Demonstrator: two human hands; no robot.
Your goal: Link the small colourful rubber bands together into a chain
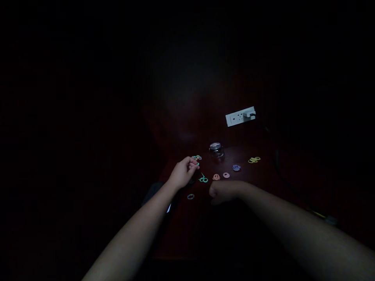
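Note:
My left hand (184, 171) is closed in a pinch on a small green hair tie (198, 164), beside a mixed pile of coloured hair ties (199, 157). Curled into a fist, my right hand (219, 192) rests low over the table; anything inside it is hidden. Between the hands lie green hair ties (204, 179), and a single multicoloured hair tie (190, 196) is nearer me. Orange hair ties (216, 177) and pink hair ties (226, 175) sit just beyond my right hand. Purple hair ties (236, 168) and yellow hair ties (254, 160) form groups farther right.
A clear lidded jar (216, 150) stands at the back of the dark red table (178, 238). Behind it, a white socket panel (240, 116) holds a plug, whose dark cable (278, 160) runs down the right side. Most surroundings are too dark to make out.

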